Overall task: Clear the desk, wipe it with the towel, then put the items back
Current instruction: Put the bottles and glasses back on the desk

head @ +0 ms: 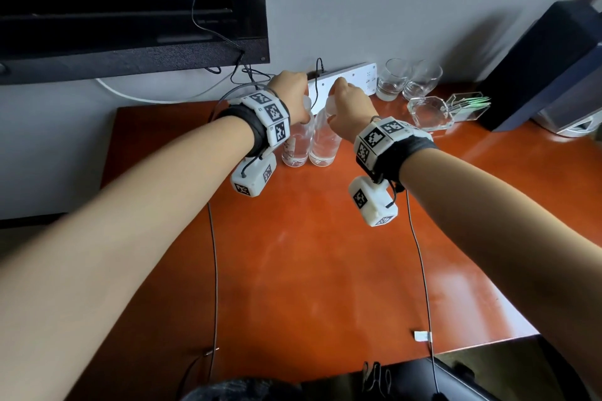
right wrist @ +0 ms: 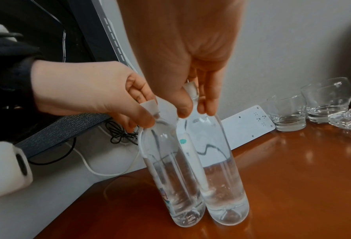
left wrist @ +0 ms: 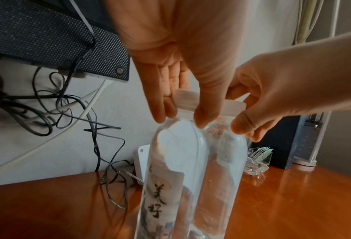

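Clear plastic: I see two tall water bottles standing upright, side by side and touching, near the back of the shiny orange wooden desk (head: 309, 254). My left hand (head: 290, 93) pinches the neck of the left bottle (head: 296, 146). My right hand (head: 350, 104) pinches the neck of the right bottle (head: 324, 143). Two short clear glasses, the first glass (head: 392, 80) and the second glass (head: 422, 81), stand by the wall.

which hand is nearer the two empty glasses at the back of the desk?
Right. The right hand pinches the neck of the right bottle, just left of the glasses. The left hand grips the left bottle, farther left.
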Motion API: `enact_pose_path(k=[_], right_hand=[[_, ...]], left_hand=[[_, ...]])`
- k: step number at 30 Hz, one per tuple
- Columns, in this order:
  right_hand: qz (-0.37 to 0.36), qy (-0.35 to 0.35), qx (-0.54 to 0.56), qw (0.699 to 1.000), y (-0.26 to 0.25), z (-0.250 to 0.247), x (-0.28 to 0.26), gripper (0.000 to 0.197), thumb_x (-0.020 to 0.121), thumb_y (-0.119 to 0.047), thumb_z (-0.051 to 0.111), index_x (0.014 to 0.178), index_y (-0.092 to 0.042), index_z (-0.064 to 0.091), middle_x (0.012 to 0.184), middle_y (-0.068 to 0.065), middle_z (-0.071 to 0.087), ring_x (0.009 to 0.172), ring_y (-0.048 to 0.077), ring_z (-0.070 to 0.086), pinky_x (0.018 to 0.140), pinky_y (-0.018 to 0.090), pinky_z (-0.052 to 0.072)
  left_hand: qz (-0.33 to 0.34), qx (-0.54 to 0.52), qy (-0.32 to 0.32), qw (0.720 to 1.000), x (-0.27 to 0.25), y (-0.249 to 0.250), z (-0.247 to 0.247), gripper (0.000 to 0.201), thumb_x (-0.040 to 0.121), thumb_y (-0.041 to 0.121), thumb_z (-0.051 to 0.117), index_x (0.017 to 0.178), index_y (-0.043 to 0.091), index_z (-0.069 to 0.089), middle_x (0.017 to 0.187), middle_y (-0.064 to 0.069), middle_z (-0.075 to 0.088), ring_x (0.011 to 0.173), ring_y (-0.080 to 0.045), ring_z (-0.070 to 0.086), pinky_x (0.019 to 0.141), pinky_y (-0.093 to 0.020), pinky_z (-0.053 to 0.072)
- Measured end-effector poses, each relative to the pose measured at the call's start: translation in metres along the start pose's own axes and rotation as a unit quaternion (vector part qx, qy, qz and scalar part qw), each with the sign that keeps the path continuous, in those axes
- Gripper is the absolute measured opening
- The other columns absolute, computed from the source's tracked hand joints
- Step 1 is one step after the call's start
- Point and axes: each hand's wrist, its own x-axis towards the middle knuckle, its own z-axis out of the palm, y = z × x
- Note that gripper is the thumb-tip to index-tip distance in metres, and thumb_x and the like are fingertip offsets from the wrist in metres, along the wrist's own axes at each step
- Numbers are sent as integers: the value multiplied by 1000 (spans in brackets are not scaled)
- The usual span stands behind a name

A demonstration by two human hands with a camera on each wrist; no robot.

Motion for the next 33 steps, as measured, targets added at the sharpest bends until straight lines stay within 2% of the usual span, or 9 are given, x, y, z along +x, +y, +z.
enact_pose_path(k=[4,6,11,13,17,22,25,28,33], right_hand=[[-8,3,14,1000,-1,5,-2,36,85,0,52,119,1,41,121,18,51,108,34,54,79,30,39],[-13,5,17,1000,0,5,-3,37,86,-1,52,121,1,41,123,18,49,109,33,54,80,30,39],[-32,2,18,999,2,6,-4,42,86,-1,57,125,-1,41,125,16,49,110,31,53,85,31,41],[-37,-4,22,999,2,6,-4,44,85,1,56,127,-2,41,125,16,49,110,31,53,86,31,41],[-39,-8,26,999,4,6,-4,45,84,4,54,126,-3,42,124,16,49,110,31,53,87,31,41],[-32,-5,41,999,6,9,-4,45,85,5,51,127,-4,41,124,15,50,111,30,53,90,32,41],[-28,-2,51,998,8,11,-3,46,85,6,51,128,-5,41,125,14,50,112,29,53,91,32,41],[-33,2,58,998,10,13,-4,46,85,6,51,129,-6,41,126,14,50,112,29,53,91,31,41],[-38,12,71,997,13,16,-3,48,85,3,53,130,-7,41,127,13,50,113,28,53,92,30,41]], left_hand=[[-18,-13,-1,1000,2,-6,3,39,77,17,70,111,3,59,109,-16,63,99,-31,60,71,-31,44],[-23,-18,-1,1000,3,-6,3,37,76,17,71,109,3,60,104,-15,63,95,-31,61,69,-30,44],[-40,-7,-7,999,1,-6,3,18,72,21,73,81,9,64,70,-7,54,71,-24,52,60,-27,37],[-49,-12,-8,999,-1,-6,4,18,71,22,74,78,11,62,71,-7,55,71,-23,52,60,-26,37],[-67,-19,-7,998,-3,-3,5,30,70,22,74,57,13,48,56,-2,45,66,-23,51,56,-26,35],[-70,-25,-1,997,-4,-1,6,36,70,19,73,52,13,42,52,-3,41,63,-24,46,44,-22,25],[-73,-26,6,997,-5,0,7,38,70,19,72,53,12,39,53,-2,39,63,-24,45,46,-23,28],[-84,-23,6,996,-5,0,9,35,69,22,74,56,12,43,56,-2,42,67,-25,48,55,-28,35],[-92,-25,13,995,-7,-2,11,32,70,23,72,61,13,43,64,-5,45,68,-28,48,51,-27,34]])
